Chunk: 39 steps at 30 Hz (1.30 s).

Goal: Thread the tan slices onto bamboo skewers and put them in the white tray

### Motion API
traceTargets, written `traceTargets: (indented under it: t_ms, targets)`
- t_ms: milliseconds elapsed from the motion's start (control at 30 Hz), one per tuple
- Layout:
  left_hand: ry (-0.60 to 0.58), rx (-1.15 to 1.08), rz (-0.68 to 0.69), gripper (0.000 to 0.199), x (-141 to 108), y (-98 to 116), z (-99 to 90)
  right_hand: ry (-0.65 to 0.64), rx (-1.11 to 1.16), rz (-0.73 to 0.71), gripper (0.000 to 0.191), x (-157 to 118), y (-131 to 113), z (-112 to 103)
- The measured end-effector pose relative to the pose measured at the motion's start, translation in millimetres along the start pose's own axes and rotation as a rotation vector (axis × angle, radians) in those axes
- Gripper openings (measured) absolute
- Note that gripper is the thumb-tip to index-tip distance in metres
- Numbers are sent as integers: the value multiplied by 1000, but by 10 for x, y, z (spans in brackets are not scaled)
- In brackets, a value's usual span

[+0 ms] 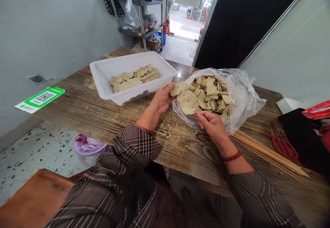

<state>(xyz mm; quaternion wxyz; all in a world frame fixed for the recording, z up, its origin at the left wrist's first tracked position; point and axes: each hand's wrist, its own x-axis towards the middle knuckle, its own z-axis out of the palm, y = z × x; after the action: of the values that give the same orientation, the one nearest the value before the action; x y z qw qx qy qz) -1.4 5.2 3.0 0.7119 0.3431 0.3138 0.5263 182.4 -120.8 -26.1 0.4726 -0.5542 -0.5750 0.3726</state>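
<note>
My left hand point(163, 98) pinches a thin beige round slice point(178, 88) between thumb and fingers, at the near left edge of an open clear plastic bag point(242, 94). Just below it, several more round slices point(187, 101) overlap in a row. My right hand point(211, 124) is closed on the end of a thin wooden skewer point(196, 113) that runs up toward this row; most of its length is hidden by the slices. Loose beige slices point(210, 89) fill the bag. On the left, a white plastic tub point(129, 57) holds slices threaded on skewers point(136, 78).
A bundle of bare skewers point(273, 154) lies right of my right hand, beside red-handled scissors point(283, 145) and a black cloth-like item point(299, 135). A green-and-white QR card point(41, 100) rests at the table's left edge. A grey cart point(141, 32) stands beyond the wooden table point(103, 118).
</note>
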Motion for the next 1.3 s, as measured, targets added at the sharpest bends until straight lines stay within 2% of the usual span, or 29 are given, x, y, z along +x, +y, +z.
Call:
traceTargets:
  t_ms: [133, 300, 467, 600, 733, 1000, 1167, 1300]
  targets:
    - [-44, -94, -59, 19, 2, -44, 2, 1, 20, -4, 35, -4, 1, 4]
    - [-145, -66, -85, 25, -47, -57, 35, 0, -10, -8, 36, -6, 8, 12]
    - [-80, -2, -42, 27, -51, -37, 38, -3, -162, -29, 35, -5, 10, -23]
    - [-60, 41, -7, 25, -38, -37, 20, 17, -202, -40, 34, 3, 30, -59]
    - [-88, 61, 3, 23, -44, -45, 19, 42, -197, -60, 32, 8, 43, -71]
    - [-40, 85, -13, 22, -46, -65, 29, 44, -234, -95, 31, 8, 32, -61]
    - [-61, 85, -23, 23, -52, -99, 37, 64, -236, -96, 29, -4, 17, -33]
    - [-92, 70, -69, 23, -60, -75, 35, 46, -138, -72, 29, 9, 57, -41]
